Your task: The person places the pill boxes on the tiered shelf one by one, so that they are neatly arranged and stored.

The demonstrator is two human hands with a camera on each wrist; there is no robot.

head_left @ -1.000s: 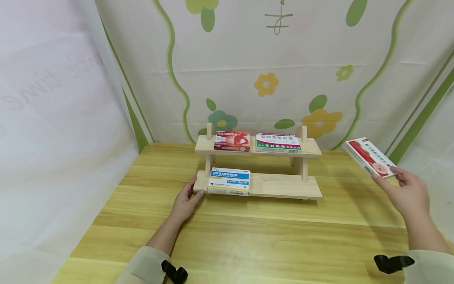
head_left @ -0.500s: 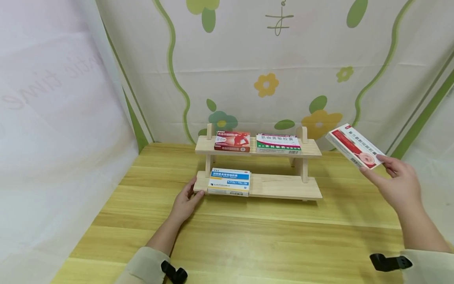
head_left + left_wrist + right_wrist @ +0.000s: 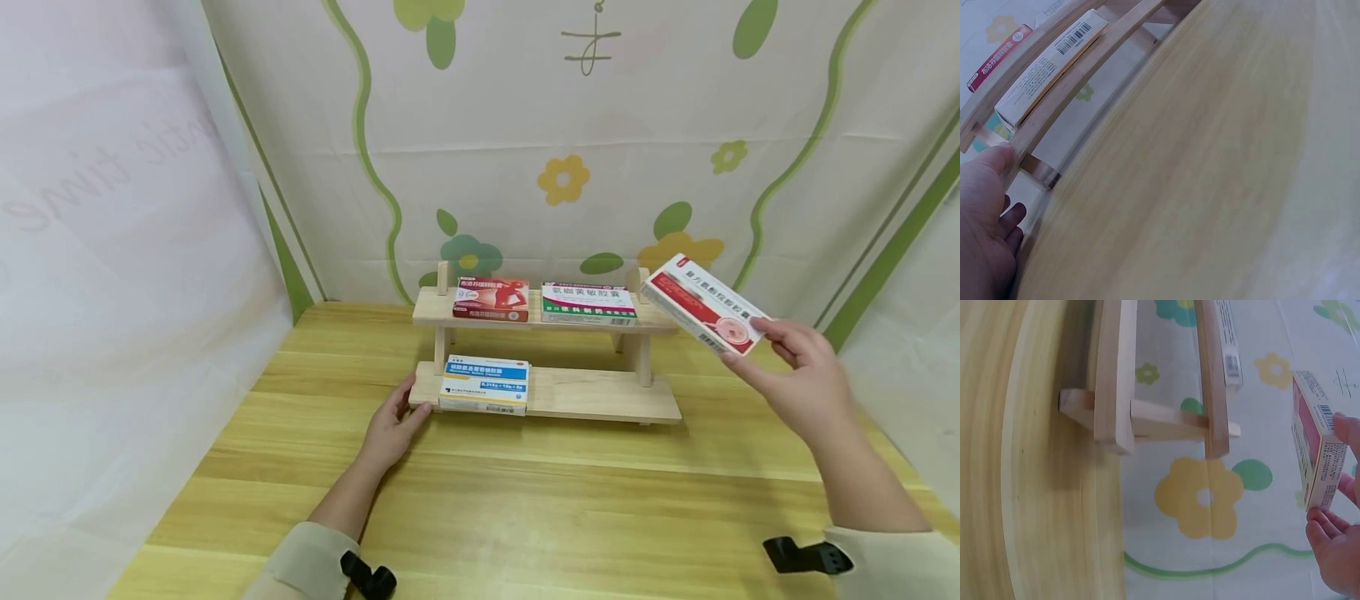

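A two-tier wooden display rack point(image 3: 600, 393) stands on the table. At the left end of its lower board is my left hand point(image 3: 388, 432), gripping the board with the thumb at the front edge. My right hand point(image 3: 806, 387) pinches a red-and-white medicine box point(image 3: 701, 302) by its right end. The box is tilted and raised, in front of the rack's upper right end in the head view. On the upper tier lie a red medicine box point(image 3: 491, 298) and a white-and-green medicine box point(image 3: 588, 302). A blue-and-white medicine box point(image 3: 484, 384) lies on the lower tier's left half.
The wooden table point(image 3: 525, 517) extends in front of the rack and to both sides. Behind it hangs a white flower-printed cloth point(image 3: 495, 100), and another white cloth point(image 3: 120, 275) closes off the left side. Upright pegs point(image 3: 443, 277) rise at the upper tier's back.
My right hand has carried the red-and-white medicine box leftward and slightly up, from right of the rack to its upper right end. The left hand has stayed at the rack.
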